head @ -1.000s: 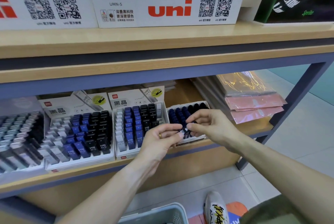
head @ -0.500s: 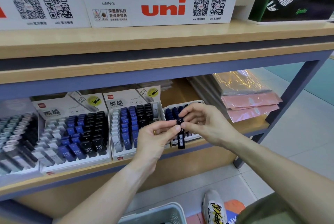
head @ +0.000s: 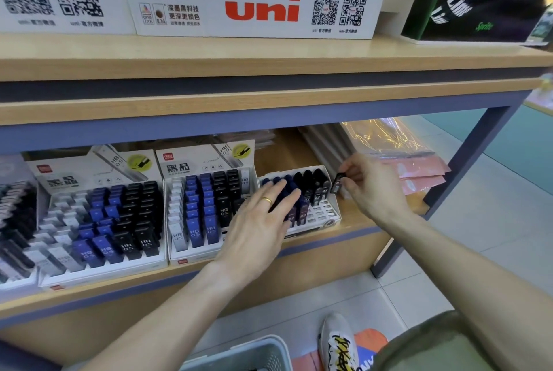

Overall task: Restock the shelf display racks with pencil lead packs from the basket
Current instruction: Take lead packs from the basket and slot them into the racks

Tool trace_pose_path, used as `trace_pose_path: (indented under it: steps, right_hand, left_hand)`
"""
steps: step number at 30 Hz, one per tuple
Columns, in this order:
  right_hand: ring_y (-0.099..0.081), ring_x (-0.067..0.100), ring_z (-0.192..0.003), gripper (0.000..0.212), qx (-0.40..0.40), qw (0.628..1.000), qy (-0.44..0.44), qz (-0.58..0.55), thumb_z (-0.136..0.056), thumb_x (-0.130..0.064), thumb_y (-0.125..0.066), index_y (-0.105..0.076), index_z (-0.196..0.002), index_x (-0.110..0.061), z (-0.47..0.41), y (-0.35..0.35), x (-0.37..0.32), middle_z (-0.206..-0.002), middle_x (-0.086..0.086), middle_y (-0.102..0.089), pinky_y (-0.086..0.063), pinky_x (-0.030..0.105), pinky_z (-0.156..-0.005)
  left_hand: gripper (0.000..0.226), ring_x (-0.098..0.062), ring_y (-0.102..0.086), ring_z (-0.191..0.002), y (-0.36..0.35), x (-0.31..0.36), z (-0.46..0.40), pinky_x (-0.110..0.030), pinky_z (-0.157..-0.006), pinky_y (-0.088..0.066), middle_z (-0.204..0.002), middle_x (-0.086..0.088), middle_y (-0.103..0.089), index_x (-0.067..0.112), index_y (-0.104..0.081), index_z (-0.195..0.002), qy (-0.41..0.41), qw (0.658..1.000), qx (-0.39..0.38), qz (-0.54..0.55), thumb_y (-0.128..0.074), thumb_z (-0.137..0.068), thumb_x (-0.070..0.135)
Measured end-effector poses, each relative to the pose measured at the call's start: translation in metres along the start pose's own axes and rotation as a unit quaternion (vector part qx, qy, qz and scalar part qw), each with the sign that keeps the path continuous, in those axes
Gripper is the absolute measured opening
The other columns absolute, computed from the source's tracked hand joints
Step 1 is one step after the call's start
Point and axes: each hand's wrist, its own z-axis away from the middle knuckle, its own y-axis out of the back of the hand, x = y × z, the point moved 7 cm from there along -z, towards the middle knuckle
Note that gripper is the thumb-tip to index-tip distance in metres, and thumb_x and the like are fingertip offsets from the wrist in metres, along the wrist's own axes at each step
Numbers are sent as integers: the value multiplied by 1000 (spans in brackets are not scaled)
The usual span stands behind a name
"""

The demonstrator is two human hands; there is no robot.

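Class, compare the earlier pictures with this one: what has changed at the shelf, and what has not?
The hands parted. The right hand carried the black lead pack to the right end of the small rack, still pinching it. The left hand let go and now lies flat on the blue packs. The other racks are unchanged.
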Motion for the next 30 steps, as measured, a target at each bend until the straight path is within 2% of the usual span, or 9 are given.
trace_pose_path:
  steps: [3,5,10,12,15,17,19,24,30]
  right_hand:
    - [-70,20,-82,25,-4,999,26,35,-84,-5,-68,-64,-98,-25,-1,-12,1,-85,-6,-73,-56,34,-75]
    - [-70,20,-82,24,4,998,40,41,-85,-5,-68,-65,-101,-23,-2,-17,-2,-87,-5,-74,-55,33,-73]
    - [-71,22,-82,27,-48,994,73,69,-84,-3,-65,-66,-102,-23,-2,-37,-2,-87,-3,-75,-58,39,-74]
    - [-71,23,-82,26,-46,994,73,67,-84,-3,-66,-66,-102,-22,-3,-39,0,-86,-3,-75,-58,40,-74]
    - [-71,19,-80,25,-54,995,72,48,-84,-4,-69,-67,-100,-22,-5,-40,2,-85,-5,-74,-59,39,-75]
    - [-71,15,-80,24,-76,993,74,41,-84,-4,-70,-67,-99,-23,-5,-43,2,-85,-6,-74,-59,39,-77]
    - [-71,14,-81,23,-85,993,71,33,-85,-3,-70,-68,-98,-22,-6,-44,3,-86,-6,-73,-59,38,-79]
    - [-70,17,-81,21,-43,998,24,26,-86,-2,-67,-68,-100,-17,-6,-42,13,-87,-4,-74,-55,26,-76]
    - [-72,26,-84,17,-13,999,-38,26,-84,-4,-70,-75,-98,-14,-7,-52,25,-90,4,-77,-58,36,-78]
  left_hand:
    - [61,-31,-29,-153,-19,-1,-1,-46,-122,-30,-164,-11,-34,28,-34,-159,-26,995,-38,-88,-57,-102,24]
    - [73,-32,-26,-154,-31,-4,2,-46,-123,-28,-165,-13,-32,30,-28,-160,-32,990,-64,-118,-63,-98,18]
    - [94,-29,-14,-157,-39,-11,3,-44,-119,-38,-169,-10,-22,32,-15,-163,-24,991,-87,-103,-65,-90,0]
    - [97,-26,-6,-158,-37,-10,3,-38,-112,-45,-171,-7,-14,35,-9,-163,-18,991,-100,-91,-58,-90,-6]
    - [101,-23,6,-158,-37,-9,3,-28,-90,-54,-172,-2,1,38,2,-163,-12,987,-134,-92,-49,-89,-10]
    - [104,-22,9,-158,-38,-9,2,-24,-78,-53,-172,-1,5,40,6,-162,-11,984,-144,-100,-48,-88,-11]
    - [105,-22,10,-158,-40,-10,2,-23,-73,-51,-172,-1,6,41,7,-161,-9,983,-149,-104,-48,-87,-11]
    - [105,-21,10,-158,-42,-12,2,-25,-76,-54,-172,1,4,43,7,-161,-8,986,-137,-94,-51,-90,-9]
    - [99,-22,8,-158,-44,-14,3,-30,-90,-57,-172,1,1,42,2,-162,-16,989,-126,-74,-52,-93,-6]
